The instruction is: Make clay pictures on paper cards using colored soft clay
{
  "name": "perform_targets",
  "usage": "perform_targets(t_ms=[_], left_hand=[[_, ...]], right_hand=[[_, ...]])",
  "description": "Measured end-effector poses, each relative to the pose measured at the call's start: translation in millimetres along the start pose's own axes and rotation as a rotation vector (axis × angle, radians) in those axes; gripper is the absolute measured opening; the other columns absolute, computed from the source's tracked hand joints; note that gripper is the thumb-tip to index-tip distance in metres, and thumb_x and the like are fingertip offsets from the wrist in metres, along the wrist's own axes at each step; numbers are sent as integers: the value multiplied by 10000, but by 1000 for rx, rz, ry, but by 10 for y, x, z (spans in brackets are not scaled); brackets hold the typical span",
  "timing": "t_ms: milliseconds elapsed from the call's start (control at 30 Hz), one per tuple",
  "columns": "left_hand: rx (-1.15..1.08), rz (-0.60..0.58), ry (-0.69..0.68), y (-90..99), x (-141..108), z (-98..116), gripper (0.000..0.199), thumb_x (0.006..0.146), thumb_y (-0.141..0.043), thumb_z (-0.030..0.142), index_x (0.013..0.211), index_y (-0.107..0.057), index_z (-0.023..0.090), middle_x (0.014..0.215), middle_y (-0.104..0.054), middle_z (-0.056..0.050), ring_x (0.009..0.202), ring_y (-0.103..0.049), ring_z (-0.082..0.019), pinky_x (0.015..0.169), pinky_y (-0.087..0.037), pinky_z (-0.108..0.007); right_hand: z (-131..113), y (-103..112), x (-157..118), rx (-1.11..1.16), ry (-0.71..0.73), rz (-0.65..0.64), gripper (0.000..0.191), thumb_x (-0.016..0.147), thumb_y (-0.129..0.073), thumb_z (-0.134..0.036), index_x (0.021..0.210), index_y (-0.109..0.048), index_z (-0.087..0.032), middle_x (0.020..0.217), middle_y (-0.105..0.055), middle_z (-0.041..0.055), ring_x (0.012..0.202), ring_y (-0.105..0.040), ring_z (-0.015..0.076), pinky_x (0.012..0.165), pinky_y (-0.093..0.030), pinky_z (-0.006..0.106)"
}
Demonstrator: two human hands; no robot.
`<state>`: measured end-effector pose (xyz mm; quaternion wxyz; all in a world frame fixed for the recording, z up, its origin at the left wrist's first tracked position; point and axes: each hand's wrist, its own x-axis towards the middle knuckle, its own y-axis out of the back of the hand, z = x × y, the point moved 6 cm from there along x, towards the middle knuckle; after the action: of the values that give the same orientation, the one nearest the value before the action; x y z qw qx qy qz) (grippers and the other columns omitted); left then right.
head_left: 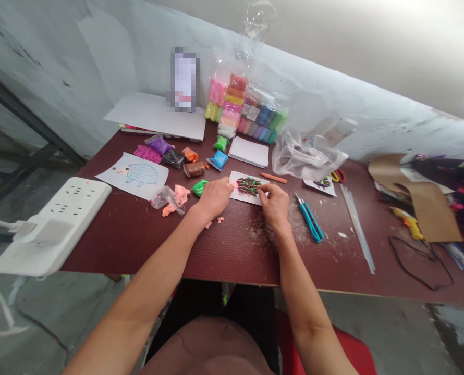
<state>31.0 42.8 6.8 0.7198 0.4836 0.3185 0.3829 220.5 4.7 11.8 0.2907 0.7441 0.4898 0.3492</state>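
A small white card (235, 197) lies on the table before me. On it is a dark clay shape (248, 186) with green dots and light lines, and a pink part at its left end. My left hand (215, 199) is closed, its fingertips at the card's left edge beside the pink part. From the right, my right hand (274, 207) reaches the shape's right end with thumb and forefinger pinched together. Whatever either hand holds is too small or hidden to name. Green clay (200, 187) sits just behind my left hand, and small pink clay bits (220, 220) lie in front of it.
A teal utility knife (310, 219) and clear glue sticks (357, 229) lie right, near a yellow glue gun (410, 224). Left are a hedgehog drawing (136, 174), peach clay (181, 195) and a white power strip (56, 224). Bagged clay packs (251, 112) stand by the wall.
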Motion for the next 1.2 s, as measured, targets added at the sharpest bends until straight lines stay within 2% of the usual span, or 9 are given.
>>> perform_targets(t_ms=[533,900,1200], left_hand=[[13,-36,12,-4,6,6,428,1068,-355,165,1150,-773,121,1224,-709,-157,1045,-706,-268,846,-476,-340],[14,-24,1,-24,13,-2,427,1070,-356,170,1134,-773,110,1211,-709,-158,1030,-706,-274,827,-471,-347],[17,-24,2,-15,11,8,430,1071,-354,166,1146,-774,113,1218,-708,-161,1033,-707,-275,831,-474,-349]], right_hand=[[-92,-17,58,-129,62,-60,194,920,-630,-199,932,-824,-205,1012,-795,96,873,-671,233,807,-459,327],[-21,-38,47,-135,10,-23,187,907,-623,-257,917,-807,-224,942,-814,74,769,-661,221,756,-461,324],[-101,-31,18,-229,-9,-64,244,958,-588,-212,1021,-823,-212,1070,-820,114,956,-726,270,836,-497,348]])
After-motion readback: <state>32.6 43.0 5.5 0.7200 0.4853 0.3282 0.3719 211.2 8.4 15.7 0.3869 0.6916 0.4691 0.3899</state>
